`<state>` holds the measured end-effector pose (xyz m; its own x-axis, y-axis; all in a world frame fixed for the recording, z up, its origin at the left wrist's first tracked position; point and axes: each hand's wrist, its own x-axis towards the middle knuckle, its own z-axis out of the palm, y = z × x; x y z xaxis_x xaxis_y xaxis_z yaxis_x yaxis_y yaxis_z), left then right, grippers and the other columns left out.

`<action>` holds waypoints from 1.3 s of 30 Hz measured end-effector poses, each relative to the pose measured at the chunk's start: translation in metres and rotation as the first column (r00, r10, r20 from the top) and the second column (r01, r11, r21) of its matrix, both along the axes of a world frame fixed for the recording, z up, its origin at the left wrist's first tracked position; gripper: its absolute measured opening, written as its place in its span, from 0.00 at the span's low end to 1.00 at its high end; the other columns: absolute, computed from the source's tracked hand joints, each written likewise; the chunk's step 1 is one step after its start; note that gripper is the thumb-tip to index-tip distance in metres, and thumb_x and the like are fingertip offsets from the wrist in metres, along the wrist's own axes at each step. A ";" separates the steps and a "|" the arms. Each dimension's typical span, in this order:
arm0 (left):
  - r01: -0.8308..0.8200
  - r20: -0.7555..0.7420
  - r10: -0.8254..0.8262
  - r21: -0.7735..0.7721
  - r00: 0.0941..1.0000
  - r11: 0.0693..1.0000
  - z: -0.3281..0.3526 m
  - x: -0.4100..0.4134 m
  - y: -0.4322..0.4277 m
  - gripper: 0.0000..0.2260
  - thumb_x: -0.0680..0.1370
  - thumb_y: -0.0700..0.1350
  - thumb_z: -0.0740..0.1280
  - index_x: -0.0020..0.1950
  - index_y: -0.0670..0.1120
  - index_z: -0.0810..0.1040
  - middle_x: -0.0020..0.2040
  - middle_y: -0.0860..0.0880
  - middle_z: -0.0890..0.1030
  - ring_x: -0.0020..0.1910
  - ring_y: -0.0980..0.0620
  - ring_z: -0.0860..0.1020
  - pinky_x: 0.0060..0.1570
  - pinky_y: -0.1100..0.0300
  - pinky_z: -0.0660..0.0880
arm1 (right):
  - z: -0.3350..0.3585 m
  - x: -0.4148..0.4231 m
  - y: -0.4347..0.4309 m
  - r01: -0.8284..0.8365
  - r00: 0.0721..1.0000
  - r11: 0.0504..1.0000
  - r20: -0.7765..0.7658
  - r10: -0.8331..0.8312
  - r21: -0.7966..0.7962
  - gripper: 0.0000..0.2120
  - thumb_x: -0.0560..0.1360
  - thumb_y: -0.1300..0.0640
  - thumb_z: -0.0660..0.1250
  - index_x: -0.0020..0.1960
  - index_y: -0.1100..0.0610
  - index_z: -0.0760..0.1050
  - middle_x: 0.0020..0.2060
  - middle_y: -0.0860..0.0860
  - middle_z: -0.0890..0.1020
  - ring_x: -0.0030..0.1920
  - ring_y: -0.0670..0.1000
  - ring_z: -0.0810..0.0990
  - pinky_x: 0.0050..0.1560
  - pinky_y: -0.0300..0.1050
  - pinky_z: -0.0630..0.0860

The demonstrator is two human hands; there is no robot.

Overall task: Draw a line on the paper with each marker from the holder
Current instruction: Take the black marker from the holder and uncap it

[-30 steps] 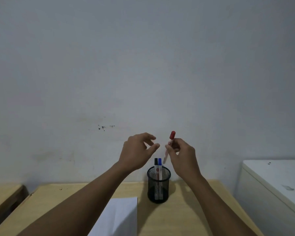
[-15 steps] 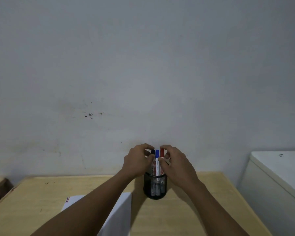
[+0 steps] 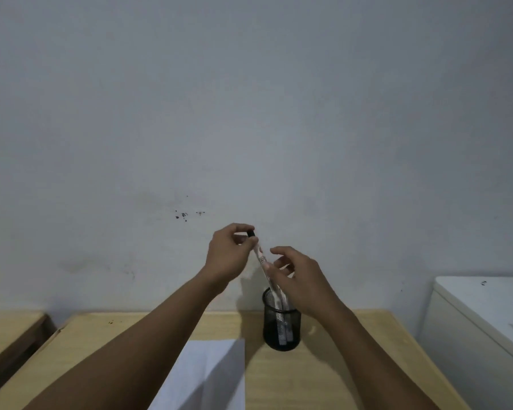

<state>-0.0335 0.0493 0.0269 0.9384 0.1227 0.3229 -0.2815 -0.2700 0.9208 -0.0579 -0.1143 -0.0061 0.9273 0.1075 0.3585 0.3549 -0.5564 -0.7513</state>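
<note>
My left hand (image 3: 230, 255) pinches the black cap end of a white marker with a black cap (image 3: 260, 257), lifted slantwise above the black mesh holder (image 3: 281, 331); its lower end still reaches the holder's mouth. My right hand (image 3: 301, 279) hovers just right of the marker, fingers spread, holding nothing that I can see. Other markers stand inside the holder, their caps hidden behind my right hand. The white paper (image 3: 211, 377) lies on the wooden table (image 3: 323, 377) left of the holder, partly under my left forearm.
A plain wall stands close behind the table. A white cabinet (image 3: 486, 315) sits at the right, and another wooden surface (image 3: 9, 329) at the left across a gap.
The red marker went into the holder from my right hand. My left hand then took the black-capped marker and drew it upward; my right hand has come off the markers.
</note>
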 end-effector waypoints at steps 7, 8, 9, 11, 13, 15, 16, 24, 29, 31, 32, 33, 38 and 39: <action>-0.094 -0.231 0.006 -0.375 0.973 0.922 0.037 -0.055 0.068 0.10 0.74 0.46 0.73 0.55 0.49 0.83 0.41 0.53 0.81 0.42 0.51 0.75 0.40 0.55 0.65 | 0.038 -0.029 0.040 -0.072 0.996 0.870 -0.009 0.087 0.488 0.05 0.77 0.58 0.71 0.53 0.57 0.82 0.42 0.57 0.84 0.38 0.50 0.83 0.36 0.44 0.82; -0.105 -0.255 -0.002 -0.406 0.967 0.908 0.038 -0.063 0.076 0.10 0.74 0.47 0.73 0.55 0.50 0.83 0.43 0.54 0.82 0.43 0.52 0.76 0.43 0.53 0.65 | 0.042 -0.034 0.048 -0.093 0.993 0.871 -0.023 0.119 0.482 0.07 0.77 0.56 0.73 0.53 0.57 0.82 0.43 0.55 0.84 0.38 0.50 0.83 0.36 0.45 0.83; -0.117 -0.268 -0.002 -0.425 0.963 0.897 0.038 -0.069 0.084 0.10 0.74 0.48 0.73 0.55 0.50 0.83 0.45 0.54 0.83 0.44 0.53 0.77 0.45 0.52 0.66 | 0.045 -0.038 0.056 -0.113 0.988 0.871 -0.036 0.149 0.478 0.09 0.75 0.57 0.74 0.54 0.58 0.82 0.42 0.54 0.83 0.36 0.50 0.83 0.36 0.44 0.83; -0.138 -0.270 0.014 -0.445 0.963 0.885 0.038 -0.082 0.097 0.10 0.75 0.49 0.73 0.55 0.51 0.83 0.47 0.54 0.84 0.45 0.53 0.78 0.46 0.51 0.66 | 0.049 -0.047 0.075 -0.125 0.986 0.821 -0.024 0.166 0.557 0.08 0.74 0.61 0.75 0.53 0.61 0.82 0.40 0.55 0.82 0.32 0.49 0.81 0.36 0.43 0.82; -0.145 -0.284 0.011 -0.456 0.959 0.878 0.037 -0.091 0.105 0.09 0.75 0.50 0.72 0.54 0.51 0.83 0.46 0.55 0.86 0.47 0.54 0.78 0.47 0.51 0.67 | 0.055 -0.054 0.090 -0.118 0.983 0.678 -0.012 0.184 0.726 0.07 0.73 0.64 0.76 0.51 0.62 0.82 0.39 0.56 0.81 0.31 0.49 0.80 0.38 0.41 0.82; -0.125 -0.294 -0.017 -0.456 0.956 0.881 0.037 -0.100 0.112 0.09 0.75 0.50 0.73 0.53 0.51 0.83 0.48 0.56 0.87 0.51 0.54 0.78 0.48 0.51 0.67 | 0.060 -0.061 0.104 -0.153 0.958 0.511 0.001 0.285 0.846 0.07 0.73 0.65 0.76 0.50 0.62 0.83 0.37 0.55 0.82 0.33 0.49 0.80 0.39 0.40 0.82; -0.110 -0.291 -0.031 -0.456 0.956 0.883 0.038 -0.105 0.114 0.09 0.75 0.50 0.73 0.53 0.50 0.84 0.49 0.55 0.87 0.51 0.54 0.78 0.49 0.51 0.68 | 0.061 -0.065 0.111 -0.170 0.944 0.471 0.006 0.330 0.865 0.06 0.73 0.66 0.75 0.49 0.62 0.83 0.36 0.54 0.82 0.34 0.50 0.80 0.40 0.40 0.82; -0.148 -0.273 -0.011 -0.552 0.962 0.821 0.043 -0.118 0.128 0.06 0.76 0.49 0.72 0.49 0.49 0.84 0.45 0.55 0.87 0.51 0.56 0.80 0.52 0.50 0.68 | 0.064 -0.077 0.141 -0.245 0.937 0.502 0.070 0.342 0.829 0.07 0.74 0.66 0.74 0.51 0.67 0.84 0.39 0.61 0.87 0.39 0.55 0.85 0.49 0.46 0.85; -0.214 -0.285 0.067 -0.521 0.956 0.826 0.038 -0.111 0.132 0.06 0.74 0.50 0.73 0.44 0.47 0.84 0.40 0.55 0.87 0.46 0.55 0.80 0.51 0.49 0.67 | 0.058 -0.077 0.142 -0.306 0.948 0.710 0.133 0.290 0.634 0.08 0.72 0.63 0.77 0.51 0.58 0.87 0.43 0.55 0.89 0.45 0.51 0.88 0.53 0.45 0.84; -0.223 -0.288 0.079 -0.514 0.954 0.828 0.033 -0.106 0.135 0.06 0.74 0.49 0.73 0.43 0.47 0.84 0.41 0.54 0.87 0.46 0.54 0.80 0.50 0.49 0.67 | 0.052 -0.074 0.141 -0.328 0.944 0.763 0.155 0.292 0.557 0.08 0.73 0.64 0.76 0.51 0.56 0.87 0.46 0.51 0.90 0.48 0.47 0.87 0.54 0.40 0.82; -0.232 -0.287 0.090 -0.515 0.954 0.825 0.030 -0.104 0.137 0.06 0.74 0.49 0.73 0.44 0.47 0.84 0.42 0.53 0.87 0.46 0.54 0.79 0.50 0.49 0.67 | 0.049 -0.073 0.140 -0.342 0.939 0.781 0.167 0.300 0.522 0.09 0.73 0.64 0.76 0.52 0.57 0.87 0.47 0.49 0.90 0.50 0.45 0.87 0.53 0.38 0.82; -0.242 -0.282 0.105 -0.513 0.954 0.824 0.026 -0.100 0.140 0.06 0.74 0.49 0.73 0.45 0.46 0.84 0.43 0.53 0.87 0.46 0.53 0.79 0.48 0.51 0.67 | 0.044 -0.071 0.140 -0.353 0.935 0.791 0.174 0.308 0.499 0.09 0.74 0.65 0.75 0.52 0.57 0.87 0.48 0.48 0.89 0.50 0.44 0.87 0.53 0.37 0.81; -0.229 -0.202 0.158 -0.401 0.966 0.887 -0.004 -0.084 0.154 0.07 0.75 0.46 0.74 0.51 0.46 0.84 0.44 0.52 0.85 0.42 0.54 0.77 0.39 0.59 0.67 | 0.017 -0.055 0.134 -0.307 0.949 0.771 0.115 0.295 0.558 0.09 0.72 0.65 0.77 0.51 0.60 0.86 0.45 0.56 0.89 0.44 0.49 0.87 0.49 0.41 0.83; -0.221 -0.193 0.158 -0.368 0.968 0.903 -0.013 -0.080 0.157 0.06 0.74 0.45 0.74 0.51 0.46 0.84 0.42 0.53 0.84 0.41 0.56 0.77 0.41 0.59 0.68 | 0.009 -0.051 0.134 -0.291 0.953 0.771 0.100 0.286 0.566 0.08 0.71 0.66 0.77 0.50 0.61 0.86 0.44 0.57 0.89 0.43 0.50 0.87 0.48 0.42 0.83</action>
<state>-0.1139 0.2064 0.0138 0.9190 0.3883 0.0678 -0.1064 0.0788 0.9912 -0.1086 0.0198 0.0033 0.8826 0.1445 0.4473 0.4367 0.0998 -0.8940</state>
